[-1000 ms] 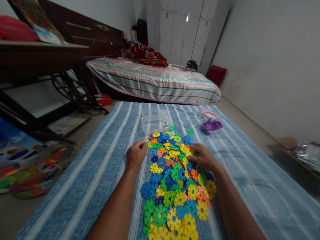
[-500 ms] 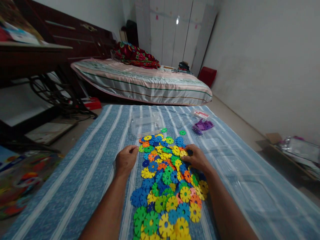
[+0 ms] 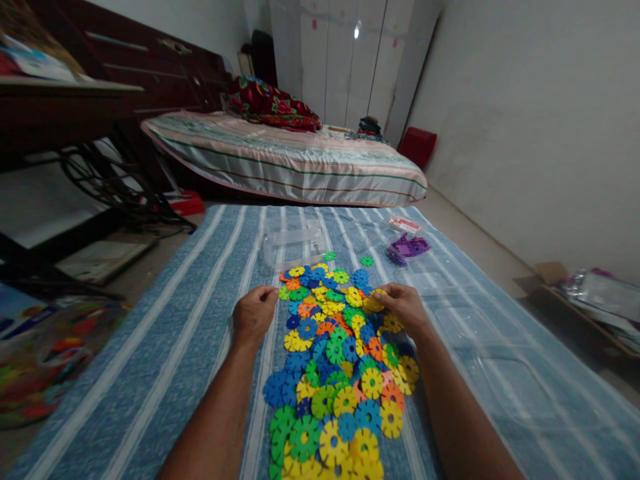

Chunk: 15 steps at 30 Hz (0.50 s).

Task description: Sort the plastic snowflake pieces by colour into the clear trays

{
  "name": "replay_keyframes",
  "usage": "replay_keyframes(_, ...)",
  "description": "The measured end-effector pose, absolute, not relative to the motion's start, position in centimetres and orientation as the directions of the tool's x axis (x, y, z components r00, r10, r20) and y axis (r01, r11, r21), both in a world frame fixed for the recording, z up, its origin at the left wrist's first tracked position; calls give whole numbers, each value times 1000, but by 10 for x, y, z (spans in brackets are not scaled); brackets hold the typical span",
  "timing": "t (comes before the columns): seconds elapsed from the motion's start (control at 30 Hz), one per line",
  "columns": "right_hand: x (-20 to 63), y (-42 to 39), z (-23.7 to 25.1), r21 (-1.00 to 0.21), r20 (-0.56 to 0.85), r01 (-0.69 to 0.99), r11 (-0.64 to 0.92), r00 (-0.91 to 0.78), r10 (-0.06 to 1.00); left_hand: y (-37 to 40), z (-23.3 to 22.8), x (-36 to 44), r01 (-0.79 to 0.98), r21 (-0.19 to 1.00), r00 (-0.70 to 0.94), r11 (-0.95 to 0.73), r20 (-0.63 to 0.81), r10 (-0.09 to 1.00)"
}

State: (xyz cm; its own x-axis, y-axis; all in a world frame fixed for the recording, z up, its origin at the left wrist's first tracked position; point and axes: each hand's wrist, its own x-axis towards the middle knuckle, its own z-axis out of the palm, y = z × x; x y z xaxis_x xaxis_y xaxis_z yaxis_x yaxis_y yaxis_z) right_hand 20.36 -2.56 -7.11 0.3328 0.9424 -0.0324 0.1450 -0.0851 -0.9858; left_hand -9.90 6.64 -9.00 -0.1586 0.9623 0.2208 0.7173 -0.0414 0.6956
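A long pile of flower-shaped plastic interlocking discs in yellow, green, blue and orange lies on the striped cloth. My left hand is at the pile's upper left edge, thumb and forefinger pinched on the rim of a light green disc. Across the pile, my right hand pinches a yellow disc between thumb and fingers, slightly tilted over the others. The remaining fingers of both hands are curled. Two loose green discs, one of them the right-hand green disc, lie beyond the pile.
Behind the pile stands a clear plastic box. A clear bag of purple pieces lies at the back right, with transparent lids or trays along the right. Beyond the blue striped cloth is a bed.
My right hand has drawn slightly right, and a yellow disc now shows in its fingers. My left hand stays almost in place. The view has shifted slightly.
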Motion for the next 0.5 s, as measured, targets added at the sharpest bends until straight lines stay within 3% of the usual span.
replay_keyframes(0.23,205,-27,-71,-983,30,178,-42,386,922,66,-91,-99,715,697,-145,-65,238,960)
replay_keyframes(0.5,208,-28,-72,-910,82,414,-6,196,977,65,-89,-98,711,702,-156,-45,220,963)
